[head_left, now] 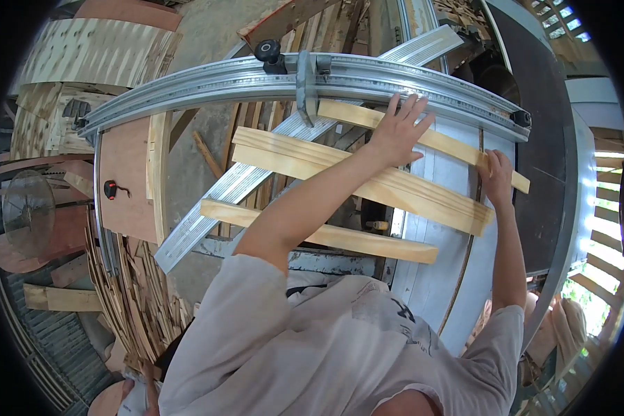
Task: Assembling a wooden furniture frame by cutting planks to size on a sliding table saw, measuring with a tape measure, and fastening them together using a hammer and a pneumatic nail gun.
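The long metal rail (pixel 367 78) bounds the far side, its span bowed by the lens, with a grey stop plate (pixel 305 87) and a black knob (pixel 267 50) mounted on it. On the near side, the shirt (pixel 353 333) closes off the space. Between them, narrow gaps separate three pale timber pieces; the widest bare stretch of the pale metal tabletop (pixel 426 295) lies below the near strip's right end. A dark panel (pixel 551 149) flanks it on the right.

A slot runs along the tabletop. To the left, a silvery bar (pixel 208 220) slants beneath the timber, and a red-and-black tape measure (pixel 111 189) rests on a reddish board (pixel 126 163). Thin offcuts (pixel 142 284) are heaped nearby; daylight enters through slats at far right.

The far strip (pixel 447 145) lies just on the near side of the rail, its right end over the dark panel. The left hand (pixel 397 132) is on it, fingers spread apart. The right hand (pixel 496 175) bends over it near that end; whether it is clamped there I cannot tell. The grooved board (pixel 367 184) and near strip (pixel 367 239) lie closer to the body.
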### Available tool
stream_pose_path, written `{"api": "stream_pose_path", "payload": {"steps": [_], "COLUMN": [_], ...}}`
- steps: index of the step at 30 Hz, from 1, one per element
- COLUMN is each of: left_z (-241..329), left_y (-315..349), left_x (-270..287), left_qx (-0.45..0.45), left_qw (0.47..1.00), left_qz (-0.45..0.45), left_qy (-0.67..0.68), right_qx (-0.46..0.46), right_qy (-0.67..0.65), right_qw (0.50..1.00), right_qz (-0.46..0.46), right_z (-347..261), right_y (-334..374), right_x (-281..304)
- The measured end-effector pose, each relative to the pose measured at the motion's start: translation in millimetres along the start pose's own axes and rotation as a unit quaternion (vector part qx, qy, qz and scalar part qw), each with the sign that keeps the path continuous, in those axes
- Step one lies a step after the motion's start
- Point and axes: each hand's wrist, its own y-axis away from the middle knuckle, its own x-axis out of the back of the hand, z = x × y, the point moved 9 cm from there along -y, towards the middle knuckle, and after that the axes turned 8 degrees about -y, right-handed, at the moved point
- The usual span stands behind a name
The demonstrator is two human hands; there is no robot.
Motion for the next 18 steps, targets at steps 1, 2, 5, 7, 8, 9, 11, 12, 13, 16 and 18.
{"api": "stream_pose_path", "payload": {"steps": [1,2,5,7,8,9,11,12,13,16,18], "left_z": [-7,-15,-43,-54,-57,-55,-59,-67,-67,-62,-56], "left_y": [-11,-19,-27,-30,-32,-36,-38,-29,-29,-33,-37], "left_x": [-12,-22,-31,-29,-28,-28,-30,-28,-22,-11,-12], "left_qx": [0.014,0.028,0.053,0.070,0.075,0.072,0.086,0.088,0.090,0.079,0.068], "left_qw": [0.999,0.996,0.994,0.996,0.997,0.997,0.996,0.994,0.994,0.994,0.994], "left_qz": [-0.018,-0.036,-0.038,-0.021,-0.006,-0.009,-0.022,-0.007,-0.010,-0.003,-0.021], "left_qy": [-0.041,-0.082,-0.084,-0.058,-0.030,-0.025,-0.032,-0.057,-0.058,-0.071,-0.082], "right_qx": [-0.001,-0.001,-0.022,-0.034,-0.037,-0.044,-0.034,-0.052,-0.037,-0.112,-0.136], "right_qy": [-0.001,-0.002,-0.017,-0.012,-0.006,0.008,-0.042,-0.072,-0.032,-0.022,-0.002], "right_qw": [0.999,0.997,0.994,0.990,0.989,0.987,0.978,0.976,0.982,0.981,0.980], "right_qz": [0.041,0.082,0.103,0.134,0.143,0.152,0.200,0.200,0.181,0.156,0.148], "right_z": [1,1,-4,-12,-14,-12,-9,-14,-32,-46,-43], "right_y": [-6,-11,-25,-29,-31,-31,-32,-39,-43,-44,-42], "right_x": [1,2,-7,-1,-1,-2,-17,-32,-35,-40,-41]}}
